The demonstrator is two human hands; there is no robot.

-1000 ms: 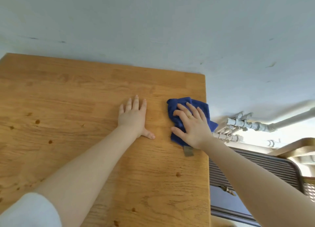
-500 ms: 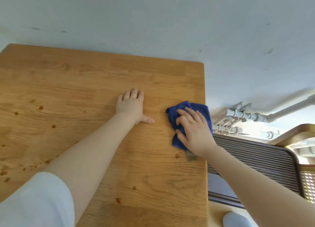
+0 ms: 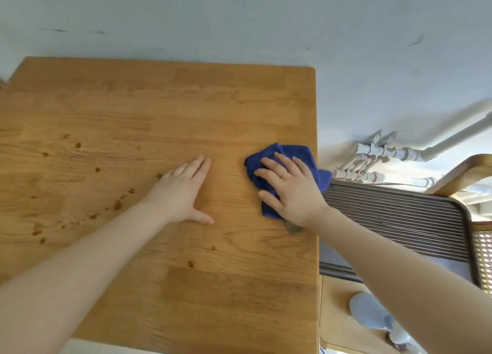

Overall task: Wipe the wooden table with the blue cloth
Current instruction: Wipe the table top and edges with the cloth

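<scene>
My right hand (image 3: pixel 291 191) lies spread flat on the blue cloth (image 3: pixel 292 154) at the counter's (image 3: pixel 186 108) right edge; my left hand (image 3: pixel 183 191) rests splayed beside it. The cloth looks soft and bunchy, best pressed through its middle. Its underside and corner are hidden.

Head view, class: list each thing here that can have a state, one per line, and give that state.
Table: bare wood, dark spots left of centre and near the middle.
Cloth: bunched, flat on the table at its right edge, one corner overhanging.
Right hand: palm down, fingers spread, pressing the cloth.
Left hand: flat on the bare table, holding nothing.
</scene>
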